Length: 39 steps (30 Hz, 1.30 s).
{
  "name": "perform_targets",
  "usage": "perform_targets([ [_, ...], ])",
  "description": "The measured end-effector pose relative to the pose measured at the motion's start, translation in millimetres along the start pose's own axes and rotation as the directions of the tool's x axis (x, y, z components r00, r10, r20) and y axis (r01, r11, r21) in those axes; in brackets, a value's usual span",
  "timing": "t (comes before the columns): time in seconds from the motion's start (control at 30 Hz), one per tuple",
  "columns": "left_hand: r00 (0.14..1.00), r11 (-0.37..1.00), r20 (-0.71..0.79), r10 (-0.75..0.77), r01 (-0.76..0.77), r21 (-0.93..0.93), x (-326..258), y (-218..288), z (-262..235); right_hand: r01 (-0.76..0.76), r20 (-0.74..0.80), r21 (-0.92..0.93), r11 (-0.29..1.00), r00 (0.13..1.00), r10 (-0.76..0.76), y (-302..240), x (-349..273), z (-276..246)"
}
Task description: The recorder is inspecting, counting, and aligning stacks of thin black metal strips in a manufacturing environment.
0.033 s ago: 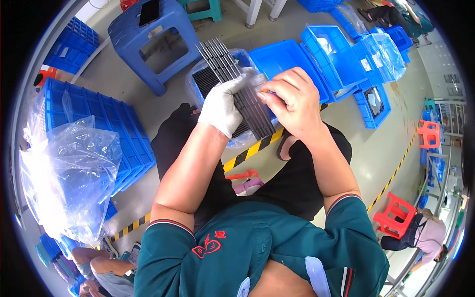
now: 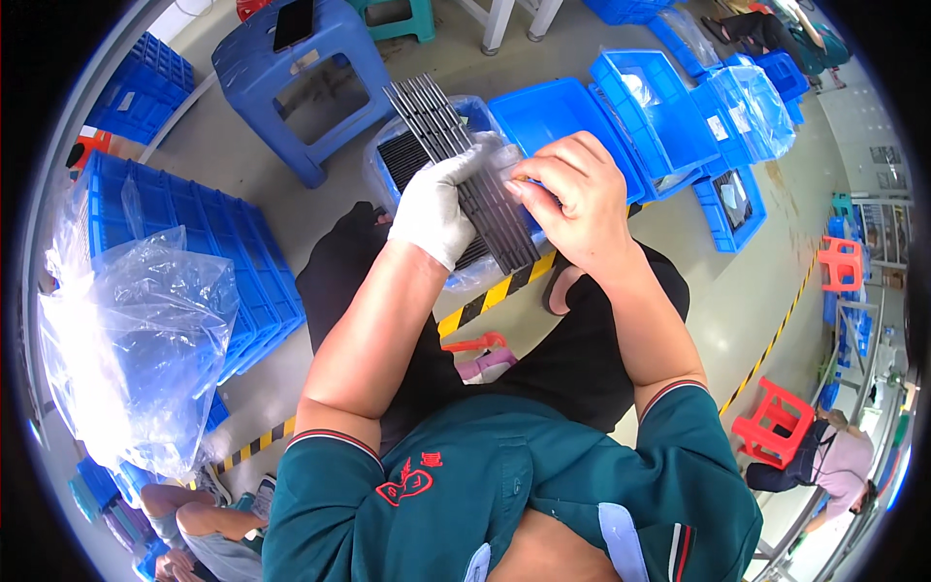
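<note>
A bundle of long dark rods or strips [image 2: 496,215] lies side by side in my left hand [image 2: 433,212], which wears a white glove and is closed round the bundle's middle. My bare right hand [image 2: 580,202] is at the bundle's right side, thumb and forefinger pinched together. Whatever sits between those fingertips is too small to make out. Below the bundle stands a blue crate lined with clear plastic [image 2: 386,133], holding more dark strips of the same look. The bundle hides part of this crate.
A blue stool [image 2: 336,43] carries a dark phone [image 2: 294,24]. To the right are blue bins [image 2: 543,114], several with plastic liners. On the left, stacked blue crates [image 2: 218,247] stand beside a clear plastic bag [image 2: 145,339]. Other people sit at lower left and right, near a red stool [image 2: 773,424].
</note>
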State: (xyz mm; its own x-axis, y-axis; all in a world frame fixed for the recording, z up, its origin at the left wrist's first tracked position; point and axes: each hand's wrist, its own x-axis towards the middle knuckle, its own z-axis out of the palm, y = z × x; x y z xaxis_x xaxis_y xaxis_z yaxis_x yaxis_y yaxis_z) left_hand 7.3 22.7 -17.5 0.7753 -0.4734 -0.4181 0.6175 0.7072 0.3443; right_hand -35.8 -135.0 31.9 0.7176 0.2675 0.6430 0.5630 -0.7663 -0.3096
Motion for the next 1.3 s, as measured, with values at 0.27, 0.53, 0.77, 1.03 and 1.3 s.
perform_targets([
  [0.27, 1.000, 1.000, -0.016, 0.004, -0.004, 0.020, 0.1, 1.0, -0.7, 0.003, -0.006, 0.019, 1.000, 1.000, -0.003, -0.4, -0.7, 2.1],
  [0.53, 0.996, 0.996, -0.045, 0.075, -0.073, 0.054, 3.0, -4.3, -4.4, 0.120, 0.087, -0.106, 0.987, 0.990, -0.111, -13.6, -0.3, 3.6],
  [0.77, 0.998, 0.999, -0.061, 0.034, -0.034, 0.003, 3.9, -2.4, -3.8, 0.077, 0.064, -0.061, 0.995, 0.995, -0.073, -3.6, -1.2, 6.2],
  [1.03, 0.999, 1.000, -0.053, 0.003, -0.003, 0.001, 3.8, -3.2, -4.7, 0.039, 0.112, -0.059, 0.997, 0.993, -0.033, 1.9, -5.1, 9.5],
  [1.3, 0.995, 0.995, -0.086, 0.046, -0.038, 0.094, -1.0, -4.0, 3.9, 0.006, -0.057, -0.001, 1.000, 0.998, -0.006, -4.3, 0.2, 1.6],
])
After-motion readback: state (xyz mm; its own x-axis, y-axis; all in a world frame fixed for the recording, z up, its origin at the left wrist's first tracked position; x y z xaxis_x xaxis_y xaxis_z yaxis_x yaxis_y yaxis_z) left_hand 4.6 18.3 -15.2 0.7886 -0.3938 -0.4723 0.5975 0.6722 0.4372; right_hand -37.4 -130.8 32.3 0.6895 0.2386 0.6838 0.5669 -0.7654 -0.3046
